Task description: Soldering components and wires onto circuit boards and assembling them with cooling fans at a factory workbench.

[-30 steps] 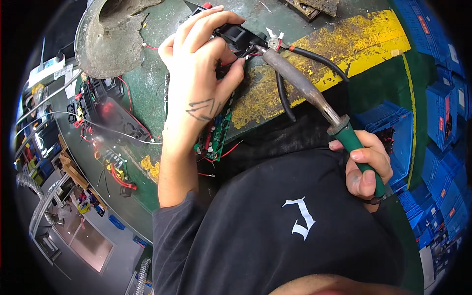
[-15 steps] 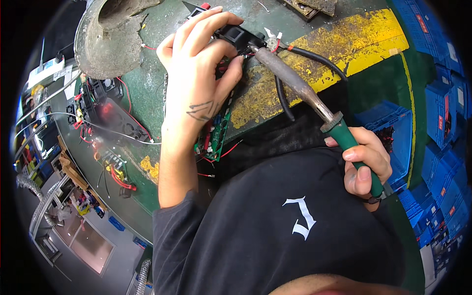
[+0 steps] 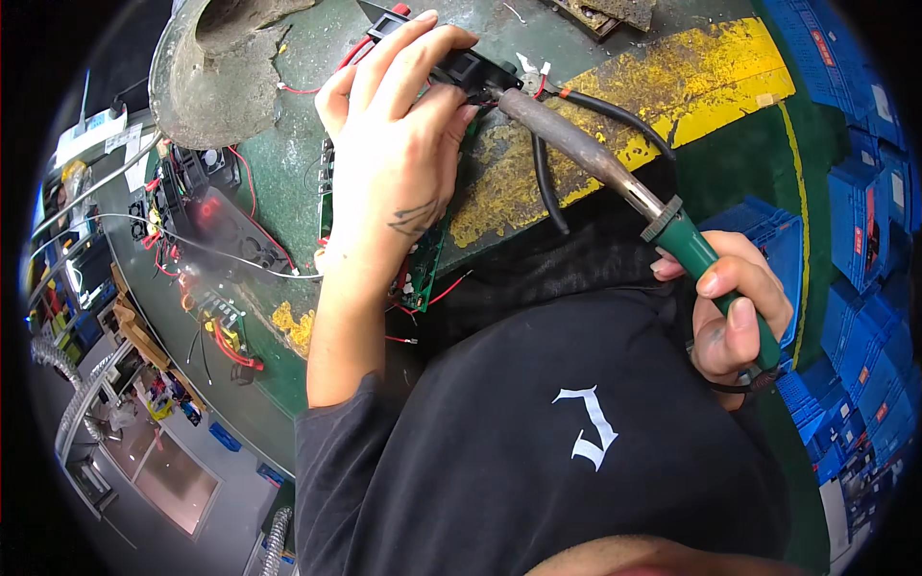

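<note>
My left hand (image 3: 392,144) is closed around a black plastic part (image 3: 473,71) above a green circuit board (image 3: 429,264). Its thumb is mostly hidden beneath the fingers. A red wire (image 3: 355,50) runs beside the part. In my right hand (image 3: 744,312) is a large soldering iron (image 3: 576,146), gripped by its green handle. The iron slants up and left, and its tip meets the right end of the black part; whether they touch is hard to make out. Just right of the tip lie pliers (image 3: 615,113) with black handles.
A worn grey metal hood (image 3: 216,91) stands at the upper left. Fans and wired electronics (image 3: 206,178) lie on the green bench at left. A yellow painted strip (image 3: 706,72) crosses the bench. Blue bins (image 3: 850,230) are stacked along the right.
My right hand and the iron's handle have shifted slightly right, while the tip stays by the black part. My left hand has turned a little, its thumb tucking under, and more red wire shows.
</note>
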A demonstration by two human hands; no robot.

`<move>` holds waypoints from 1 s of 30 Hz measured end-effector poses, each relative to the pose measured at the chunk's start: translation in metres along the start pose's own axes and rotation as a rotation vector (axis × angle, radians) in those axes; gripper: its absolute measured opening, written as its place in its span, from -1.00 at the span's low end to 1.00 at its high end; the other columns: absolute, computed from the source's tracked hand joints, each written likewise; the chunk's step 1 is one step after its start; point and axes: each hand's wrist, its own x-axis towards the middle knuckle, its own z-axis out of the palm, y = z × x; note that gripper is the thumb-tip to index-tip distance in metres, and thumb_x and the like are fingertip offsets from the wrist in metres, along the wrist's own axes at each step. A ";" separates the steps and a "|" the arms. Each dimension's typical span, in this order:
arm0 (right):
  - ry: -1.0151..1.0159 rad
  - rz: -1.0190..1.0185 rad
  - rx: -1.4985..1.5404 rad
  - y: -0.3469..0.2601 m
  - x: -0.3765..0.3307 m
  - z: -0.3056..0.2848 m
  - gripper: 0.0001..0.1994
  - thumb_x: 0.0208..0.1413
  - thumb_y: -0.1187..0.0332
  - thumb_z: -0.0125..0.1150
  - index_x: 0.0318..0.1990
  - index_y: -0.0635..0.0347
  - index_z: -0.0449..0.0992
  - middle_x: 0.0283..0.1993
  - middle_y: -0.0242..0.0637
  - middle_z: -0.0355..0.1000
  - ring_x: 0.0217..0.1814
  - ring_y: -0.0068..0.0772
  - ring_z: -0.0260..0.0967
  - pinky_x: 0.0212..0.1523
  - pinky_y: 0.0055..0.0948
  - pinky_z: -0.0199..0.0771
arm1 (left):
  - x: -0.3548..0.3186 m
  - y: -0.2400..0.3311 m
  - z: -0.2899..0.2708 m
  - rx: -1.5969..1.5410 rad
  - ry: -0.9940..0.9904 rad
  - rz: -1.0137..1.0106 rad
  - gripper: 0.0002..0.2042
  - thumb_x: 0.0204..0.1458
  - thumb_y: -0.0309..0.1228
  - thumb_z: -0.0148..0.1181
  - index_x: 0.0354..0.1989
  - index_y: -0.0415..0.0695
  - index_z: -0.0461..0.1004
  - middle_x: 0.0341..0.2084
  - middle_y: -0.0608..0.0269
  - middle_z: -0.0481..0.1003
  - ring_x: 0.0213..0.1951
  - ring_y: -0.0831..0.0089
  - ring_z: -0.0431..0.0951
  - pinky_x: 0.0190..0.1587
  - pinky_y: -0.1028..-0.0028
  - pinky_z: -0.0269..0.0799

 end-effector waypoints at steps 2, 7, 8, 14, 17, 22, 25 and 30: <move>-0.012 0.006 -0.026 -0.006 0.005 -0.001 -0.67 0.30 0.24 -0.17 -0.23 0.38 0.40 -0.27 0.29 0.49 -0.41 -0.06 0.53 -0.35 -0.20 0.61 | 0.000 0.001 -0.002 0.018 0.010 -0.013 -0.93 0.00 -0.42 0.34 -0.36 -0.09 0.59 0.18 0.37 0.51 0.33 0.28 0.38 0.26 0.24 0.09; -0.160 -0.004 -0.119 -0.019 0.018 -0.010 -0.71 0.27 0.28 -0.12 -0.24 0.39 0.41 -0.26 0.27 0.49 -0.37 -0.10 0.53 -0.27 -0.23 0.61 | -0.003 -0.003 0.002 0.003 0.009 -0.025 -0.93 -0.01 -0.43 0.34 -0.39 -0.09 0.58 0.18 0.37 0.50 0.33 0.29 0.39 0.26 0.24 0.08; -0.227 0.027 -0.157 -0.025 0.019 -0.013 -0.74 0.26 0.30 -0.06 -0.26 0.38 0.42 -0.24 0.23 0.51 -0.33 -0.12 0.54 -0.24 -0.25 0.60 | -0.003 -0.003 0.003 0.005 0.009 -0.026 -0.93 -0.01 -0.43 0.34 -0.39 -0.09 0.58 0.18 0.37 0.50 0.33 0.29 0.39 0.26 0.24 0.08; -0.346 -0.111 -0.205 -0.022 0.024 -0.017 -0.78 0.15 0.37 0.07 -0.17 0.34 0.51 -0.17 0.18 0.53 -0.32 -0.09 0.55 -0.33 -0.28 0.57 | -0.003 -0.004 0.005 -0.024 0.045 -0.042 -0.90 -0.12 -0.42 0.39 -0.46 -0.10 0.58 0.11 0.42 0.51 0.30 0.35 0.39 0.26 0.18 0.05; -0.266 -0.127 -0.147 -0.007 0.008 -0.007 -0.75 0.28 0.29 0.07 -0.14 0.33 0.52 -0.15 0.21 0.53 -0.33 -0.09 0.54 -0.36 -0.31 0.54 | 0.000 -0.001 0.002 -0.001 0.010 -0.036 -0.93 -0.03 -0.44 0.36 -0.42 -0.11 0.58 0.15 0.34 0.51 0.32 0.28 0.40 0.24 0.24 0.08; -0.146 -0.184 -0.056 0.002 -0.017 -0.006 -0.54 0.42 -0.04 0.01 -0.06 0.26 0.54 -0.10 0.20 0.51 -0.43 -0.23 0.45 -0.47 -0.40 0.44 | 0.003 0.002 -0.002 0.023 0.019 -0.008 -0.93 -0.04 -0.44 0.37 -0.43 -0.12 0.59 0.14 0.32 0.53 0.31 0.26 0.41 0.24 0.26 0.09; -0.127 -0.225 -0.040 0.002 -0.020 -0.007 -0.55 0.42 -0.03 0.01 -0.05 0.25 0.54 -0.10 0.19 0.51 -0.44 -0.25 0.44 -0.47 -0.39 0.43 | 0.001 0.003 0.000 0.018 0.002 -0.024 -0.93 -0.03 -0.45 0.37 -0.42 -0.12 0.59 0.14 0.32 0.53 0.31 0.26 0.41 0.25 0.26 0.09; -0.166 -0.208 -0.079 -0.001 -0.026 -0.022 -0.68 0.35 0.13 -0.09 -0.15 0.23 0.41 -0.28 0.30 0.52 -0.43 -0.09 0.53 -0.48 -0.31 0.47 | 0.002 0.004 -0.004 0.038 0.005 -0.023 -0.93 -0.03 -0.44 0.36 -0.42 -0.12 0.59 0.14 0.32 0.53 0.30 0.26 0.41 0.26 0.26 0.08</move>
